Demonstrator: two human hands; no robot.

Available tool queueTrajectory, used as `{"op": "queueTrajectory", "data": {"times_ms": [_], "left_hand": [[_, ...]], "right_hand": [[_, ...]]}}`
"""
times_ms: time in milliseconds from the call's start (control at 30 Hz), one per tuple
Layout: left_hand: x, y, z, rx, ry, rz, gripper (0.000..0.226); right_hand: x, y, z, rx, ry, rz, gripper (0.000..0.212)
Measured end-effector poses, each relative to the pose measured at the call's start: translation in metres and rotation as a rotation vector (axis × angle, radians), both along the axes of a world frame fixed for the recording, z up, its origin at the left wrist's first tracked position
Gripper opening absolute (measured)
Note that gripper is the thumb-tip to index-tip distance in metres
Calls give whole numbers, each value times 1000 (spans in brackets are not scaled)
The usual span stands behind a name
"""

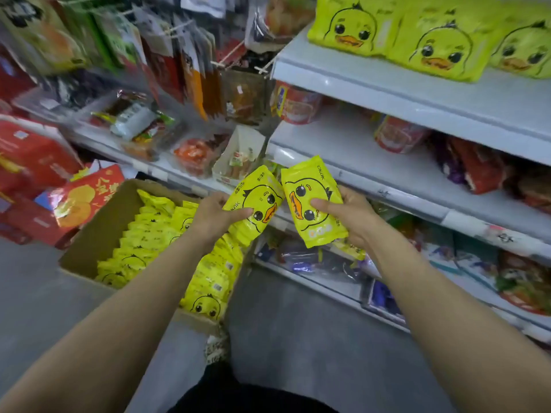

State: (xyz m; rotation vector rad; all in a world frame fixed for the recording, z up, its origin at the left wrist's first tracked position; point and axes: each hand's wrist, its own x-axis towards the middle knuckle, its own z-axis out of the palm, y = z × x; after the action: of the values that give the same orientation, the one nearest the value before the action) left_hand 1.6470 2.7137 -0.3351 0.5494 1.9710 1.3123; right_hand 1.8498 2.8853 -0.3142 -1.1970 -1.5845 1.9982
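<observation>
My left hand grips a yellow duck-face snack packet, thumb on its front. My right hand grips a second yellow duck packet, thumb across the printed face. Both packets are held side by side in front of the shelves, above the floor. Below my left arm an open cardboard box holds several more of the same yellow packets, standing in rows. Three identical duck packets lie on the top white shelf at the upper right.
White shelves on the right carry red cup noodles and dark snack bags. Hanging snack packs fill the back wall at top left. Red gift boxes stack at the left. Grey floor lies between box and shelving.
</observation>
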Motion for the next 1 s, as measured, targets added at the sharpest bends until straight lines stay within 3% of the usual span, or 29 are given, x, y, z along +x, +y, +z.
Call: {"op": "queueTrajectory", "data": {"times_ms": [200,433,633,800,1000], "left_hand": [[73,46,67,117,135,-150,42],[125,112,138,229,271,-364,37],[135,185,179,265,255,-555,31],[137,251,197,266,314,-732,29],[128,314,217,242,346,-889,33]], "right_hand": [[94,35,87,302,-12,-46,34],[170,91,171,566,-47,-194,37],[197,158,201,642,-57,-276,56],[212,219,221,686,-161,-299,44],[219,299,222,781,-393,-249,51]]}}
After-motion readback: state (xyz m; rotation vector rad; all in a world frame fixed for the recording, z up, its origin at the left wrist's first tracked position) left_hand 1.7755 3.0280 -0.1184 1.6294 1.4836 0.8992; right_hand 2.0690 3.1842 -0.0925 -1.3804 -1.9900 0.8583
